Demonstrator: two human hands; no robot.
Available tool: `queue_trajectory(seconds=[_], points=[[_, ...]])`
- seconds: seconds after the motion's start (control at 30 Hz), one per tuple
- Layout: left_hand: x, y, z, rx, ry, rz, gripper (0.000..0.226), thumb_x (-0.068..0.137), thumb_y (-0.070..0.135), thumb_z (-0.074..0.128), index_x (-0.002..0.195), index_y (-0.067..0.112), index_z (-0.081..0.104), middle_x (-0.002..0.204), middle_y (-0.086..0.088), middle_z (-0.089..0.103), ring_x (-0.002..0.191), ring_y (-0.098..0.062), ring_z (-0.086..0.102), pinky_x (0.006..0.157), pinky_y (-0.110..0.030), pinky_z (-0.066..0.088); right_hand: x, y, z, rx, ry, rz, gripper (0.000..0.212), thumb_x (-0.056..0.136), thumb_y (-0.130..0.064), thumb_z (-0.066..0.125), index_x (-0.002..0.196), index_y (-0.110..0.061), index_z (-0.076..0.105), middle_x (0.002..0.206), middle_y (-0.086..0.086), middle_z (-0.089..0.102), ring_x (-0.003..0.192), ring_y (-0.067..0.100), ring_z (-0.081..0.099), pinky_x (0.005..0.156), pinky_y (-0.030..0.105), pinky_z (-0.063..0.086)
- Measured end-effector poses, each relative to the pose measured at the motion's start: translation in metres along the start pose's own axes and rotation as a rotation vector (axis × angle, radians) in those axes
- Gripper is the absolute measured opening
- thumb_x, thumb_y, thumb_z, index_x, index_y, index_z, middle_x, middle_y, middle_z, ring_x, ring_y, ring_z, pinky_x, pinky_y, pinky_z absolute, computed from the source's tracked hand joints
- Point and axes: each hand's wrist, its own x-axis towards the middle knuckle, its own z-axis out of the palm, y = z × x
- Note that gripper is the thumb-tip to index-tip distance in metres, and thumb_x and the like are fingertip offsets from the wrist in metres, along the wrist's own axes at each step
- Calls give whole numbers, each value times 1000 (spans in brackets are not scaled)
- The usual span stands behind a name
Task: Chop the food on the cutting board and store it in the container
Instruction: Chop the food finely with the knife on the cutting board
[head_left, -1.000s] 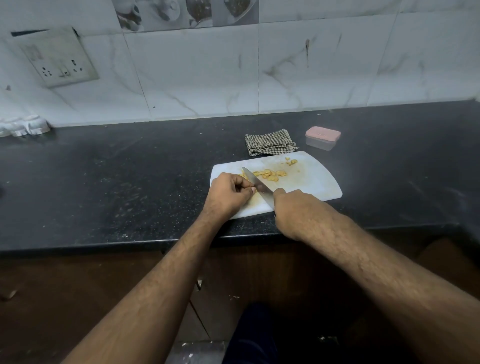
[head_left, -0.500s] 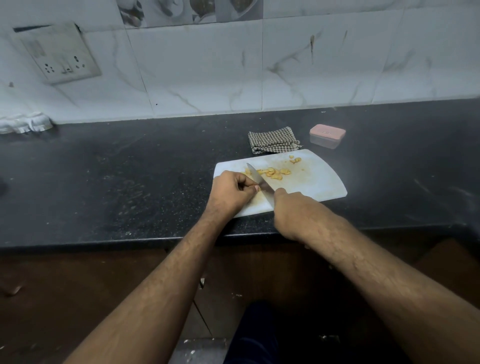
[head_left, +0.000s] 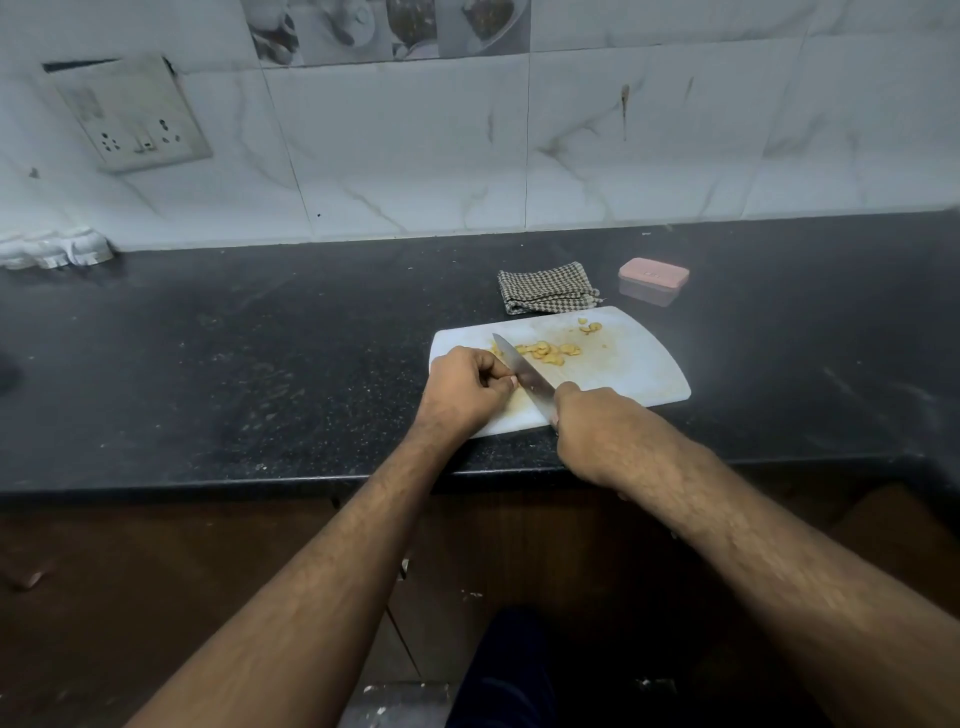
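Observation:
A white cutting board (head_left: 634, 369) lies on the black counter near its front edge. Yellow chopped food pieces (head_left: 545, 352) are heaped at the board's middle, with a few more (head_left: 590, 328) near its far edge. My right hand (head_left: 592, 426) grips the handle of a knife (head_left: 522, 371), whose blade slants up and left across the board. My left hand (head_left: 467, 387) sits on the board's left part with fingers curled, pinching a piece of food against the blade; that piece is mostly hidden. A small clear container with a pink lid (head_left: 653, 279) stands behind the board to the right.
A folded checked cloth (head_left: 545, 288) lies just behind the board. The black counter (head_left: 234, 364) stretches left and right. A wall socket plate (head_left: 135, 114) hangs on the tiled wall at left, with a white bundle (head_left: 52, 248) below it. Wooden cabinet fronts are under the counter.
Both hands stay at the same spot on the board, with the blade shifting only slightly by the left fingertips. The camera view has tilted a little.

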Motion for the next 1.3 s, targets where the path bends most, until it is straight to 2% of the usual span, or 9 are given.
queue_trajectory(seconds=[0.1, 0.23, 0.33, 0.5, 0.67, 0.97, 1.07, 1.17, 1.3], points=[[1, 0, 0, 5, 2, 0, 12, 89, 15, 74, 78, 18, 78, 70, 14, 71, 62, 12, 58, 55, -5, 40, 3, 0, -4, -23, -20, 3, 41, 99, -13, 50, 139, -13, 41, 98, 6, 49, 90, 21, 53, 78, 34, 51], [1, -2, 1, -6, -1, -1, 13, 89, 14, 72, 78, 18, 79, 72, 14, 73, 63, 10, 59, 55, -5, 40, 5, -4, -11, -54, -76, 23, 45, 99, -11, 51, 142, -12, 37, 83, 6, 42, 65, 19, 48, 56, 30, 46], [2, -4, 1, -12, -4, 5, 14, 88, 13, 72, 77, 17, 79, 71, 13, 73, 62, 9, 59, 55, -7, 41, 6, -10, -11, -79, -116, 41, 47, 98, -7, 53, 142, -9, 36, 81, 7, 42, 61, 19, 45, 51, 29, 41], [2, -3, 1, -7, -5, 2, 15, 88, 12, 71, 76, 17, 78, 72, 13, 73, 63, 9, 59, 56, -10, 43, 14, -14, -4, -67, -98, 39, 49, 98, -10, 55, 143, -11, 37, 119, 10, 57, 89, 21, 51, 75, 33, 46], [-1, -1, 1, -7, 10, -9, 13, 89, 16, 72, 77, 20, 74, 73, 14, 71, 64, 5, 59, 64, -17, 46, 16, 5, 4, 42, -19, -7, 33, 102, -20, 46, 135, -14, 44, 86, 2, 46, 71, 18, 50, 66, 35, 46], [-1, 0, 2, 16, 17, 29, 13, 95, 16, 62, 88, 24, 69, 78, 15, 65, 64, 0, 53, 63, -22, 41, 30, 30, -8, 129, 90, -16, 35, 108, -32, 35, 139, -19, 45, 83, -1, 46, 67, 14, 49, 58, 33, 45], [-1, -1, 1, 32, 10, 79, 11, 93, 20, 62, 96, 26, 70, 78, 14, 60, 66, 0, 52, 66, -26, 44, 41, 37, -6, 178, 175, -24, 31, 108, -33, 33, 127, -16, 50, 84, 2, 54, 67, 17, 53, 61, 32, 45], [2, -4, 2, 96, -39, 102, 20, 93, 32, 66, 111, 31, 75, 95, 13, 56, 84, -4, 56, 81, -33, 52, 53, 42, -4, 291, 201, -36, 26, 108, -31, 31, 111, -12, 49, 79, 8, 64, 50, 17, 56, 47, 30, 47], [3, -3, 2, 63, -41, 93, 20, 92, 33, 72, 110, 33, 79, 97, 12, 56, 88, -8, 56, 86, -38, 55, 69, 50, 1, 442, 191, -64, 24, 107, -30, 33, 105, -12, 50, 76, 11, 69, 41, 17, 56, 42, 28, 51]])
